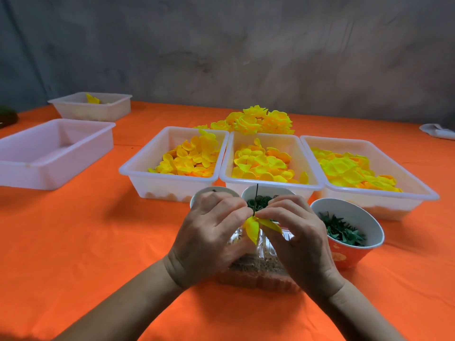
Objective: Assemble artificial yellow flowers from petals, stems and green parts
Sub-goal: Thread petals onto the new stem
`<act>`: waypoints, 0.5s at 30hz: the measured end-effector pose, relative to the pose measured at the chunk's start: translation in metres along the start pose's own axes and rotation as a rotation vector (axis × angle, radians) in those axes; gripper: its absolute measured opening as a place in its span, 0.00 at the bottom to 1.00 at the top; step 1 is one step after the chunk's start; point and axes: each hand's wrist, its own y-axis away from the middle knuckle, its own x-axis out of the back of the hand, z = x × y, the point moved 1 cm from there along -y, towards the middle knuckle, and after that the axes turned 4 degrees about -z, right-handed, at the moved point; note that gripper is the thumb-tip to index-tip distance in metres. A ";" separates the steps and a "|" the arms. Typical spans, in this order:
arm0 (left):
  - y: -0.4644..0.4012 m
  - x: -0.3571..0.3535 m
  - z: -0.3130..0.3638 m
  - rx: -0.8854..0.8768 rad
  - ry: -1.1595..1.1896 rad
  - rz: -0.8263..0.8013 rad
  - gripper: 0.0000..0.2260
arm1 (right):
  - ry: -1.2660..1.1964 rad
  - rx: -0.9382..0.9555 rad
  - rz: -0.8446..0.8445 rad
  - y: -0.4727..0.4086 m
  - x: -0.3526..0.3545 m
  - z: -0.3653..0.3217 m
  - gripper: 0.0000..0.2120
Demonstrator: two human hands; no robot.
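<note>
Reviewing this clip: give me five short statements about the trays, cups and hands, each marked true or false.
1. Both hands, left hand and right hand, pinch the yellow petals on a thin dark stem. True.
2. The large tray at left is full of petals. False: no petals show in it.
3. Three trays hold yellow petals. True.
4. The red cup holds yellow petals. False: green parts.
5. Finished flowers lie behind the trays. True.
</note>
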 end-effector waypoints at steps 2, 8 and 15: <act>-0.001 0.000 0.001 -0.009 -0.031 -0.008 0.09 | 0.003 0.027 0.001 -0.002 0.002 -0.001 0.08; -0.001 -0.001 0.002 -0.023 -0.062 -0.042 0.10 | 0.105 0.125 -0.003 -0.002 0.004 -0.006 0.11; -0.006 0.001 0.002 -0.042 -0.078 -0.033 0.07 | 0.255 0.183 -0.005 -0.005 0.006 -0.011 0.07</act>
